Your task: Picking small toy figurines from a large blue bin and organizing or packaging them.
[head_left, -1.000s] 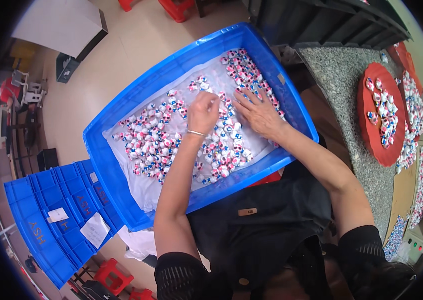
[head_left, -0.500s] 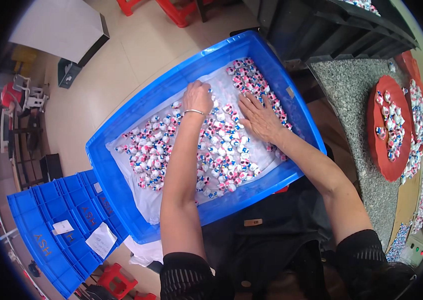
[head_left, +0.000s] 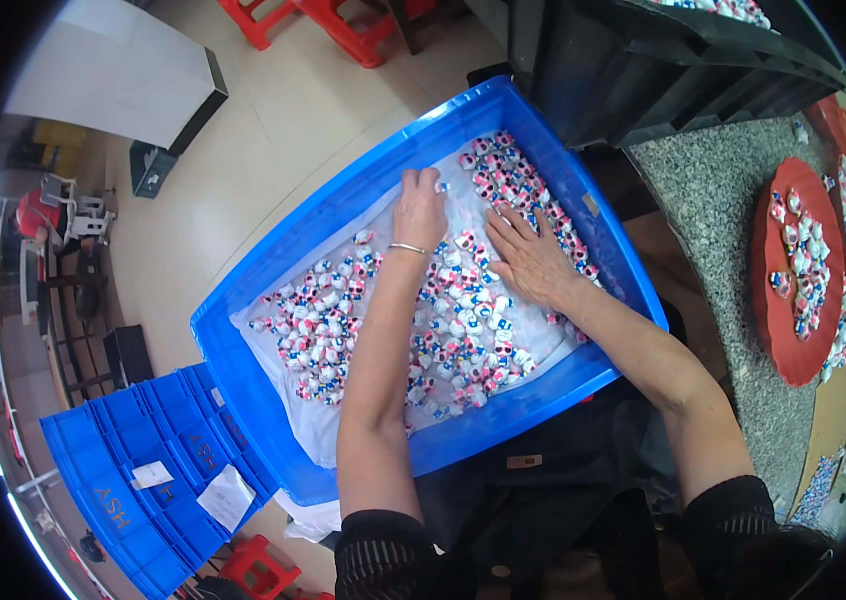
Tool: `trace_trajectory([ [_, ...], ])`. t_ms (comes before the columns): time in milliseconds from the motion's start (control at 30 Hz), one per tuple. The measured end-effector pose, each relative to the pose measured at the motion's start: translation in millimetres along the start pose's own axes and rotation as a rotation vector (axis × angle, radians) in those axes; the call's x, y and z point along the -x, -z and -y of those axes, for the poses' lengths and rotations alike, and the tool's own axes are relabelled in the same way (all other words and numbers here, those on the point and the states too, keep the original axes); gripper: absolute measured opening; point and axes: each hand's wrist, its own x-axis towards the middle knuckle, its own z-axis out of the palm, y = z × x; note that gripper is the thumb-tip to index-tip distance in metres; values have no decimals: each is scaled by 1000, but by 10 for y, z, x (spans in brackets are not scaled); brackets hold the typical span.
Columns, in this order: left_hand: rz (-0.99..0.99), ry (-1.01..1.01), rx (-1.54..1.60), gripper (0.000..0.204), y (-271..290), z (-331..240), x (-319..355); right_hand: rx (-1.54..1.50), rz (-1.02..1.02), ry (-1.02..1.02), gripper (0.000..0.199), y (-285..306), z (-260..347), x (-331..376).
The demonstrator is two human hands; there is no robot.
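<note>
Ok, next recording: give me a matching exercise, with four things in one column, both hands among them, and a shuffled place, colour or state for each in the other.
Things
1. Left hand
2. Scalloped tray
3. Right hand
4. Liner sheet

Descriptions
A. White, under wrapped pieces inside the blue tub
B. Bare-wristed, over the tub's right half
C. Bracelet at its wrist
D. Red, outside the tub, with wrapped pieces on it

Pairs: 1-C, 2-D, 3-B, 4-A
</note>
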Motion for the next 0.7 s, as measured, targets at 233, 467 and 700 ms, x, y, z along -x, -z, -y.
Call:
trace_trajectory([
  [233, -271, 65, 55, 20, -409, -56, -187, -27, 21, -7, 57, 48, 24, -12],
  [467, -321, 16, 64, 20, -400, 8, -128, -57, 10, -8, 57, 39, 49, -4],
  [700, -443, 93, 158, 16, 236, 281, 137, -12, 36, -11, 56, 55, -10, 2],
])
